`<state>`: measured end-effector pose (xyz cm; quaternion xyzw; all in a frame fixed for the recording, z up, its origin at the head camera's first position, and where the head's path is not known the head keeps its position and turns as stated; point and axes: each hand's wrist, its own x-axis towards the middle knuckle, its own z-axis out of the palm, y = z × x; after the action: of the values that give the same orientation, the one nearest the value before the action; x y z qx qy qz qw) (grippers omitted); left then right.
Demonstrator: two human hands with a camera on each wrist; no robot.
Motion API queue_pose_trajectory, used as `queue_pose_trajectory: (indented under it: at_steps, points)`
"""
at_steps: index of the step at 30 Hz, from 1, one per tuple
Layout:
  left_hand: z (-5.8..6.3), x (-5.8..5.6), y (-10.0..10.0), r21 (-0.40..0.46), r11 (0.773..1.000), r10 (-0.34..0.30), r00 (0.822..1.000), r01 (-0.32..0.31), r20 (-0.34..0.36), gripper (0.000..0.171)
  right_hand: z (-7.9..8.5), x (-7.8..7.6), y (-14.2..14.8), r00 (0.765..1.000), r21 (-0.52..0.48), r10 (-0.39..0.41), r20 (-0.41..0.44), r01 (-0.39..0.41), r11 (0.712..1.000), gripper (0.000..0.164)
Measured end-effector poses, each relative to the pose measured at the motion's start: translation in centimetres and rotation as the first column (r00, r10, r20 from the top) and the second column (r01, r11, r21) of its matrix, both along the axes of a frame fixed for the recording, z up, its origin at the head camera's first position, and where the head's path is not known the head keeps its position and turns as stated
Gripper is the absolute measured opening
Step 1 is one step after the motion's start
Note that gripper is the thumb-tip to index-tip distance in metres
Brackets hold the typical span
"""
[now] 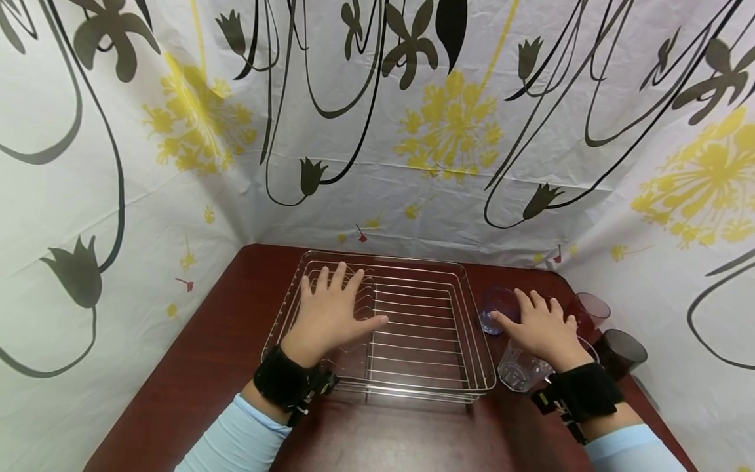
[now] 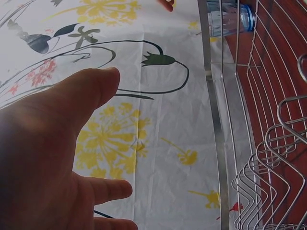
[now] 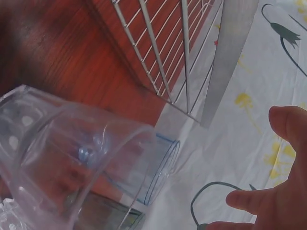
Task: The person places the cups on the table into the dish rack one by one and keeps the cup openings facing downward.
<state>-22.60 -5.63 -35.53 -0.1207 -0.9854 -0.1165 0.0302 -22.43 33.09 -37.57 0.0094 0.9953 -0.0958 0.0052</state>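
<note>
My left hand (image 1: 330, 314) hovers over the left part of a metal wire dish rack (image 1: 413, 391), fingers spread and thumb out to the right. Nothing is in it. In the left wrist view the rack's wavy dividers (image 2: 261, 165) stand beside that hand. My right hand (image 1: 545, 334), also spread and holding nothing, is above several drinking glasses right of the rack. Near its thumb stands a blue-tinted glass (image 1: 491, 318). A clear glass (image 1: 518, 372) is partly hidden beneath the hand; the right wrist view shows a large clear vessel (image 3: 62, 129) up close.
A reddish glass (image 1: 592, 308) and a dark grey glass (image 1: 622, 353) stand at the table's right edge. The dark red-brown table (image 1: 200, 373) is enclosed by a white flowered cloth (image 1: 366, 144) at the back and sides.
</note>
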Motion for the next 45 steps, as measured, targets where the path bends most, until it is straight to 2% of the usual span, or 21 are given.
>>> queue_pose_trajectory:
  at_steps: [12, 35, 45]
  points:
    - [0.1, 0.0, 0.1, -0.005, 1.000, 0.001, 1.000, -0.001, 0.011, 0.106, -0.5, 0.5, 1.9, 0.999, -0.016, -0.027, 0.025, 0.028, 0.999, 0.102]
    - [-0.1, 0.4, 0.5, -0.003, 1.000, -0.010, 1.000, 0.010, 0.018, 0.105, -2.4, 0.9, 5.3, 0.996, -0.036, -0.059, 0.062, 0.062, 0.997, 0.102]
    - [-0.3, 0.3, 0.7, -0.002, 1.000, -0.014, 1.000, 0.014, -0.002, 0.104, -2.8, 1.2, 6.3, 0.994, -0.051, -0.075, 0.076, 0.079, 0.996, 0.099]
